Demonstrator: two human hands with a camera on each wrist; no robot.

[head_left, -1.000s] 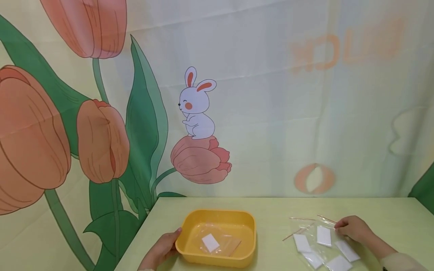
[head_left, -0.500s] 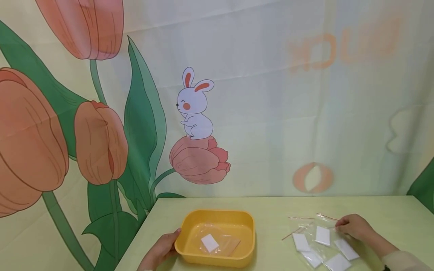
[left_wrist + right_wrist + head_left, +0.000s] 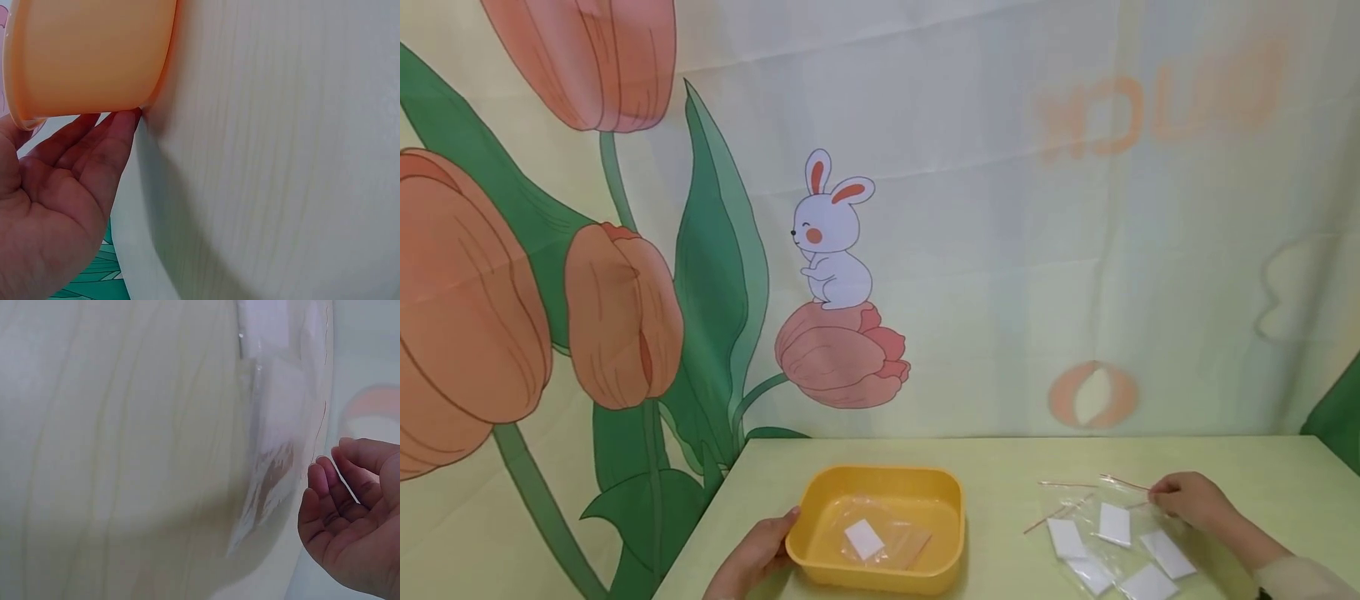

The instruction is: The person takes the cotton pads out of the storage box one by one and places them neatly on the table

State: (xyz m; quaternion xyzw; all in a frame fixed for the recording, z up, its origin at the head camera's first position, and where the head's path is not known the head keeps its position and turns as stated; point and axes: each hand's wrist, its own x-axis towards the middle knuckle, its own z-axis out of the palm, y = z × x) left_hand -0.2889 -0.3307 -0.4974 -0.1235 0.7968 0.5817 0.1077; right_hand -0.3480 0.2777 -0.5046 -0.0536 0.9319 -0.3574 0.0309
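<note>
My left hand [image 3: 756, 550] holds a yellow plastic tub [image 3: 953, 575] at its left end. In the left wrist view, the fingers [image 3: 112, 134] press against the tub's side and the thumb is at its rim. Inside the tub lies a clear zip bag with a white card [image 3: 863, 540]. On the right, my right hand [image 3: 1195, 500] pinches the red-lined zip end of a clear bag with a white card [image 3: 1115, 524]. Its fingers [image 3: 315, 478] are curled together in the right wrist view. The thin film between the fingertips is hardly visible.
Several more clear zip bags with white cards [image 3: 1066, 538] overlap beside the right hand. They lie on a pale green table [image 3: 1000, 475]. Behind its far edge hangs a cloth backdrop [image 3: 1000, 292] printed with tulips and a rabbit.
My right hand has shifted slightly right, the bag's zip end still at its fingertips. The left hand, the tub and the cards stay where they were.
</note>
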